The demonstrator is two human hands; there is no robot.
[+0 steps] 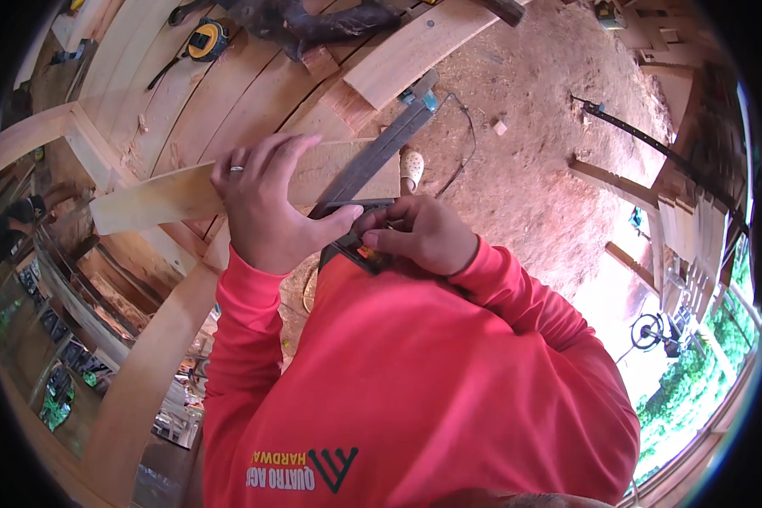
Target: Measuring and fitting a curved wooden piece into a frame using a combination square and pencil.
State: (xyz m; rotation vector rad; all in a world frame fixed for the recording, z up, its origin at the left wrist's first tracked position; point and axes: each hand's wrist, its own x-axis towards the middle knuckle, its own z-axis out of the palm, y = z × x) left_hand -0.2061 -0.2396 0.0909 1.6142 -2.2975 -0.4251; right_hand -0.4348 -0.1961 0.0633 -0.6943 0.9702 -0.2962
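My left hand [271, 203], with a ring on one finger, lies across a pale wooden board [165, 196]. Its fingers are spread, and its thumb reaches toward my right hand [423, 234]. The right fingers are pinched together at a dark, angular piece [347, 251] with a touch of orange, close against my red shirt; what they hold is mostly hidden. A long, flat, dark grey metal bar [377, 157] crosses the board at a slant. At its far end is a grey and blue fitting [423, 95].
Beyond the board is a plank surface [229, 106] with a yellow and black tape measure [206, 40]. A thick plank [427, 46] projects at its right. A cord [472, 135] lies on the dirt floor [525, 161]. Timber framing [135, 381] stands left; stacked boards [690, 229] are right.
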